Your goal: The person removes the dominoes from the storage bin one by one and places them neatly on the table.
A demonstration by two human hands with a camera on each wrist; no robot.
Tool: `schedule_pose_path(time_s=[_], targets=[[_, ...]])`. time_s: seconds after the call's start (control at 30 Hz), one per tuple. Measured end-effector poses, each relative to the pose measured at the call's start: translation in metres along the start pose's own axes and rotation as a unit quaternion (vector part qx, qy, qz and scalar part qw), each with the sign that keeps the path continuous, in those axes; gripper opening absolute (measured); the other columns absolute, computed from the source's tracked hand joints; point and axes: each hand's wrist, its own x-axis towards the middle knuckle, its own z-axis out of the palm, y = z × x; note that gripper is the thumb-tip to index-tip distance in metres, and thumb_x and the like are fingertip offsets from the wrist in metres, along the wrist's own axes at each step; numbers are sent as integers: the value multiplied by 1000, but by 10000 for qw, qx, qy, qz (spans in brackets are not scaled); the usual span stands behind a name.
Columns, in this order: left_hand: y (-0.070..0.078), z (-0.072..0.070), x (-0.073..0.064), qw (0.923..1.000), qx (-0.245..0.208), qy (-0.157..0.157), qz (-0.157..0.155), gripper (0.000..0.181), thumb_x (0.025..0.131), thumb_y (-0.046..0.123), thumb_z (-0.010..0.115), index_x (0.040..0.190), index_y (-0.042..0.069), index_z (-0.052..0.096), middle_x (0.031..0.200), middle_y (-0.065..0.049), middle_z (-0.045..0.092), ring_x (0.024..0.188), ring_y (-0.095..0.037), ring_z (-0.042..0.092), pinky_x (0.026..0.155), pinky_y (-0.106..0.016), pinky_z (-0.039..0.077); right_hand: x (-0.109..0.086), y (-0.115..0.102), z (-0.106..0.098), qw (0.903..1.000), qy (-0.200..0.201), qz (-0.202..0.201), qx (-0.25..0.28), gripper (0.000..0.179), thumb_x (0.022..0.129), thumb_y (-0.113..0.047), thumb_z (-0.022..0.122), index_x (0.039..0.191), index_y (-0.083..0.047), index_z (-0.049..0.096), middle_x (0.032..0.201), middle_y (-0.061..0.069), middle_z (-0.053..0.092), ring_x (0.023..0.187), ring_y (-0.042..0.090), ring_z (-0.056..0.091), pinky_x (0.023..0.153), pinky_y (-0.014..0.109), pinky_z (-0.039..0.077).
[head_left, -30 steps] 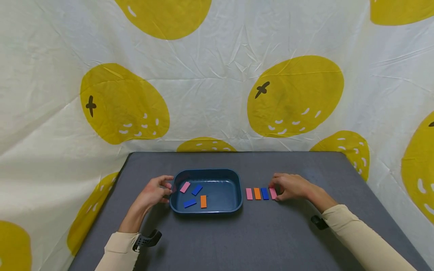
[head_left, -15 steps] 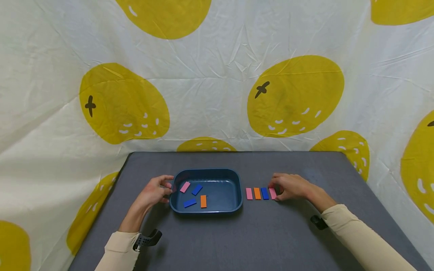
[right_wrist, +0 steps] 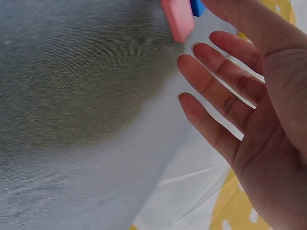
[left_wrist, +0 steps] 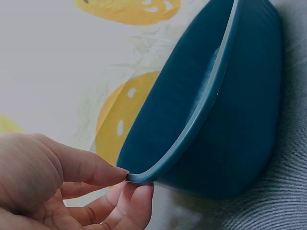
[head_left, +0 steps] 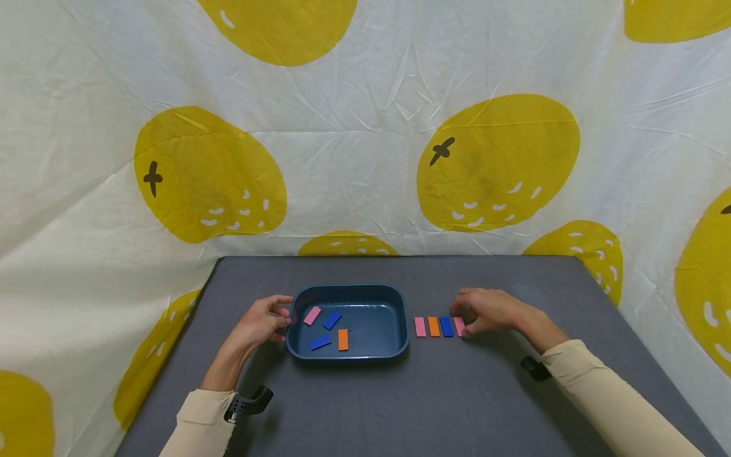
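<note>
With my hands well apart, my left hand (head_left: 263,324) pinches the rim of the dark blue tray (head_left: 374,327) to its right, while my right hand (head_left: 488,311) has its fingers loosely spread beside the pink block (head_left: 459,327), the nearest to it in a row (head_left: 446,327) of four.

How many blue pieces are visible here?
3: one blue piece toward the back of the tray, another nearer its front, a third on the table, between an orange piece and a pink piece. The right hand might hide more.
</note>
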Motion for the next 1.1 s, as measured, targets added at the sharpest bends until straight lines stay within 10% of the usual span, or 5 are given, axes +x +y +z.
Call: schedule_pose_path(time_s=[1.1], targets=[[0,0,1,10000,-90,-13,-6,46,98,-6,57,144,1,51,109,-19,52,98,-34,65,65,-37,60,58,-76,-56,9982,-106,-561,201,42,89,-34,79,127,-20,68,122,-2,67,99,11,66,87,38,56]])
